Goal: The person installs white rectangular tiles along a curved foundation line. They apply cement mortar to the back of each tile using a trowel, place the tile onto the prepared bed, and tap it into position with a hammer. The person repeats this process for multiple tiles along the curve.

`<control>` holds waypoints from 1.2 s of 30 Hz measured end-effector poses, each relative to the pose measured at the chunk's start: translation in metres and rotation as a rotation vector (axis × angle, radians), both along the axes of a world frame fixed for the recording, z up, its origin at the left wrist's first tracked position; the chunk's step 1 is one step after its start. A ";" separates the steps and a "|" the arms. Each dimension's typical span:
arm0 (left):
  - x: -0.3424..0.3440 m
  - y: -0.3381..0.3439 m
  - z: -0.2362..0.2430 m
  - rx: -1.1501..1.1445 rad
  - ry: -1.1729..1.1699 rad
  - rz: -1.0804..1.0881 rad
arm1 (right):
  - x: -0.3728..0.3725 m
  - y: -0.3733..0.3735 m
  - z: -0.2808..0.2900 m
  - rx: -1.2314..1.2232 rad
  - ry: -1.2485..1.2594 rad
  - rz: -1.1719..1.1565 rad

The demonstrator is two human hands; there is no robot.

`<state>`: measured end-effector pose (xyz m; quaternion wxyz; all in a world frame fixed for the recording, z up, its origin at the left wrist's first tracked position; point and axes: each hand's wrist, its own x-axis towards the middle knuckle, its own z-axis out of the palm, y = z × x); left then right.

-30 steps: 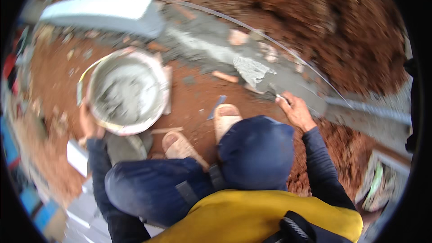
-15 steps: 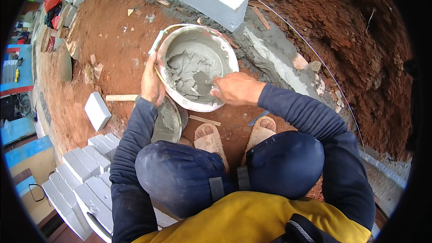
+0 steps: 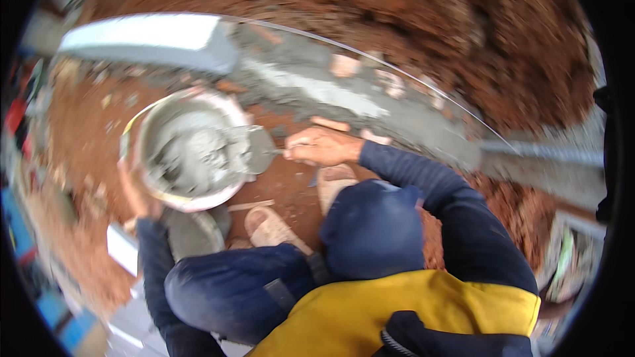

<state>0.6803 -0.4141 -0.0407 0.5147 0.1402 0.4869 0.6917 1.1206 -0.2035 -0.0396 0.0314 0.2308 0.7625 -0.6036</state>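
A pale bucket (image 3: pixel 192 205) of wet grey mortar (image 3: pixel 202 149) stands on the red soil ahead of me, left of the middle. My left hand (image 3: pixel 139 188) grips its near left side; motion blurs the fingers. My right hand (image 3: pixel 324 145) is closed around the handle of a trowel (image 3: pixel 259 149). The trowel's blade is at the bucket's right rim and is coated grey with mortar. Part of a second, shallow container (image 3: pixel 192 235) with grey residue shows beside the bucket, near my left forearm.
Beyond the bucket a long white block (image 3: pixel 142 36) lies by a mortar bed (image 3: pixel 317 96). A taut string (image 3: pixel 370 58) runs along that bed before a red soil bank (image 3: pixel 430 20). A smaller white block (image 3: pixel 122 248) and stacked blocks (image 3: pixel 135 320) are at lower left.
My right hand has drawn the trowel up out of the mortar to the bucket's right rim. The view has swung right, so the bucket and long block appear farther left.
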 end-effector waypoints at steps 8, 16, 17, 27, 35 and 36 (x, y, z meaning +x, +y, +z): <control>-0.068 -0.034 -0.041 -0.422 -0.053 0.285 | 0.278 -0.027 0.025 0.703 -0.585 -0.552; -0.068 -0.032 -0.039 -0.439 -0.053 0.242 | 0.349 -0.069 -0.010 0.901 -0.844 -0.720; -0.066 -0.031 -0.037 -0.436 -0.006 0.224 | 0.346 -0.077 -0.016 0.825 -0.884 -0.775; -0.074 -0.032 -0.044 -0.457 -0.032 0.295 | 0.225 -0.123 -0.035 -0.485 -0.324 -1.343; -0.075 -0.034 -0.045 -0.440 -0.020 0.271 | 0.259 -0.118 -0.039 0.104 -0.823 -0.981; -0.072 -0.033 -0.044 -0.429 -0.068 0.261 | 0.280 -0.121 -0.034 0.155 -0.863 -0.993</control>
